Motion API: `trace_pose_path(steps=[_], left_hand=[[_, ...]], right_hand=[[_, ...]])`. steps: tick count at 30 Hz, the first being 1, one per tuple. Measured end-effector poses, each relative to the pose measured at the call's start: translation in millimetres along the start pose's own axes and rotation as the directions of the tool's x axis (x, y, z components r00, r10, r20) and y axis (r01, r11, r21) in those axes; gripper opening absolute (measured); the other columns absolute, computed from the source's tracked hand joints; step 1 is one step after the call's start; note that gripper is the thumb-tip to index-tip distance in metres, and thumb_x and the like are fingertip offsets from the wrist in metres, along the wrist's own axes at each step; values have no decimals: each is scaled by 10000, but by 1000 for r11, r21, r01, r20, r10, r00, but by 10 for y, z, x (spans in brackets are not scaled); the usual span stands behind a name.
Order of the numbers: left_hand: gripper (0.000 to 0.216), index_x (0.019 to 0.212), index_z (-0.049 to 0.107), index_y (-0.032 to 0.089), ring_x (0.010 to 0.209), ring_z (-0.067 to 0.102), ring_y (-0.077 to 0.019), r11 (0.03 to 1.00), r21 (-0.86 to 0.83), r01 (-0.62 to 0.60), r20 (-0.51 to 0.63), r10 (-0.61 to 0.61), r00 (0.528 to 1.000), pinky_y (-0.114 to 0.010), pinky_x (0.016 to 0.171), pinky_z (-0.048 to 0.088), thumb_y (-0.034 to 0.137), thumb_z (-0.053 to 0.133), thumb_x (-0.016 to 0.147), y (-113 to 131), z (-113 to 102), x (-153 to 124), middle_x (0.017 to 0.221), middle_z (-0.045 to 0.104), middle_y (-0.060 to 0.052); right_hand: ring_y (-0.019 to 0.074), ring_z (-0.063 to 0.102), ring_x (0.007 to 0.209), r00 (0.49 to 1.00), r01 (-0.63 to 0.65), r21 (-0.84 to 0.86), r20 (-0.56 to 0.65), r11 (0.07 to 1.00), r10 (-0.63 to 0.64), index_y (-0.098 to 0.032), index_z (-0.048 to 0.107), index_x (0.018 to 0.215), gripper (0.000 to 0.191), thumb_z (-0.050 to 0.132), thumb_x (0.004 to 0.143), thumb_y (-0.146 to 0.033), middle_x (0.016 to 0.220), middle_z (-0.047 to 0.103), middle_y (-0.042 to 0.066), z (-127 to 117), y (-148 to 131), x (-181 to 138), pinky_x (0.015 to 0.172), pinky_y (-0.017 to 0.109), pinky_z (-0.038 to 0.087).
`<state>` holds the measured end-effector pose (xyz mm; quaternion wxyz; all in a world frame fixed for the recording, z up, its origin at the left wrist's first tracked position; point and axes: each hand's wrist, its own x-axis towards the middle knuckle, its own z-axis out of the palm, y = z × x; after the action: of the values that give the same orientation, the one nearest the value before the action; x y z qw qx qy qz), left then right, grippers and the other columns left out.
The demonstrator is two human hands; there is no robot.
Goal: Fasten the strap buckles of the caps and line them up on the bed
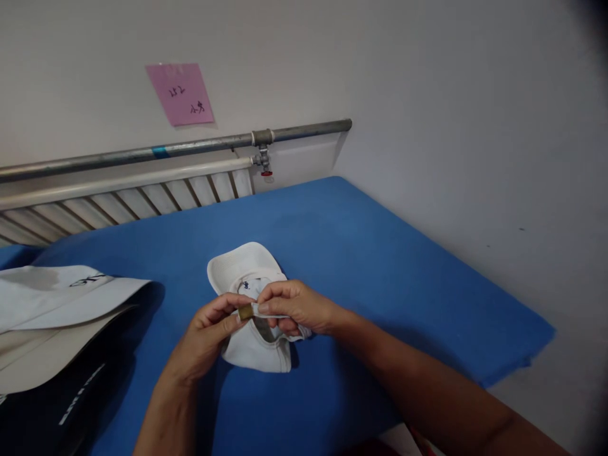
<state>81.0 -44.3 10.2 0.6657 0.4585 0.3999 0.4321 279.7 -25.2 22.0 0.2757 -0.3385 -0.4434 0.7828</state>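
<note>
A white cap (240, 266) lies upside down on the blue table (380, 266), its brim pointing away from me. My left hand (206, 335) pinches a small brass buckle (246, 311) at the cap's back strap. My right hand (297, 308) is closed on the white strap (266, 310) just right of the buckle, fingers curled over the cap's rear edge. Both hands meet over the cap's back opening.
A stack of flat white, beige and black bags (52, 316) lies at the left. A radiator (118, 202) and a metal pipe (190, 149) with a valve run along the wall behind. A pink note (180, 94) is stuck on the wall. The table's right edge (536, 342) is close.
</note>
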Motion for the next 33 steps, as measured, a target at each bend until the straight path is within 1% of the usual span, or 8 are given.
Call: trace_pose_path(steps=[3, 7, 10, 14, 21, 27, 29, 33], left_hand=[[208, 847, 754, 180, 766, 640, -151, 1000, -5, -8, -13, 8, 1000, -218, 720, 478, 305, 797, 686, 6, 20, 10, 807, 730, -52], [205, 767, 724, 172, 642, 585, -119, 999, -33, -19, -12, 19, 1000, -195, 613, 441, 309, 822, 650, 14, 48, 19, 685, 680, -19], [211, 733, 698, 171, 606, 559, -109, 999, -47, -16, 5, 16, 1000, -188, 581, 419, 307, 829, 640, 14, 57, 18, 652, 654, -3], [232, 710, 688, 161, 604, 552, -109, 1000, -21, -10, 18, 10, 1000, -191, 590, 415, 333, 827, 639, 17, 59, 9, 641, 652, -8], [251, 712, 690, 158, 616, 551, -109, 999, -22, -34, -41, 33, 999, -190, 596, 413, 341, 836, 623, 30, 60, 8, 648, 653, -11], [203, 766, 711, 170, 670, 592, -120, 998, -48, -45, 15, 46, 999, -195, 637, 446, 308, 813, 658, 40, 16, -4, 721, 679, -20], [193, 753, 710, 171, 667, 604, -122, 998, -59, -38, 23, 40, 999, -196, 640, 453, 299, 816, 655, 39, 20, -3, 718, 687, -22], [205, 734, 713, 164, 663, 614, -127, 998, -50, -39, 11, 40, 999, -200, 645, 459, 304, 829, 639, 39, 46, 6, 694, 690, -28]], right_hand=[[11, 372, 316, 1000, 16, -30, 10, 999, -15, -154, 586, 798, 64, 634, 782, -194, 534, 561, -69, -13, -6, 6, 316, 137, 258], [5, 347, 309, 999, 21, -66, -25, 998, -23, -149, 589, 771, 64, 639, 767, -188, 499, 530, -83, -3, -7, 1, 308, 135, 237], [3, 323, 307, 1000, 9, -54, -10, 998, -9, -148, 586, 750, 61, 636, 751, -182, 479, 515, -88, -1, -3, -5, 307, 134, 218], [3, 326, 309, 999, 26, -35, 44, 999, -24, -146, 592, 743, 77, 650, 737, -196, 482, 530, -81, 17, 8, -10, 311, 133, 222], [10, 343, 312, 993, 95, 20, -72, 995, -93, -153, 585, 722, 81, 651, 725, -199, 477, 515, -84, 106, 47, 6, 310, 137, 231], [10, 328, 329, 998, 55, 112, -6, 992, -54, -163, 569, 742, 111, 664, 730, -218, 499, 522, -79, 121, 70, 5, 330, 142, 225], [12, 327, 332, 996, 79, 86, -43, 993, -75, -161, 565, 726, 94, 646, 743, -206, 489, 512, -79, 152, 84, 2, 335, 146, 216], [16, 354, 351, 977, 153, -57, -139, 987, -159, -155, 577, 712, 89, 625, 767, -206, 489, 511, -72, 200, 92, -13, 357, 149, 245]])
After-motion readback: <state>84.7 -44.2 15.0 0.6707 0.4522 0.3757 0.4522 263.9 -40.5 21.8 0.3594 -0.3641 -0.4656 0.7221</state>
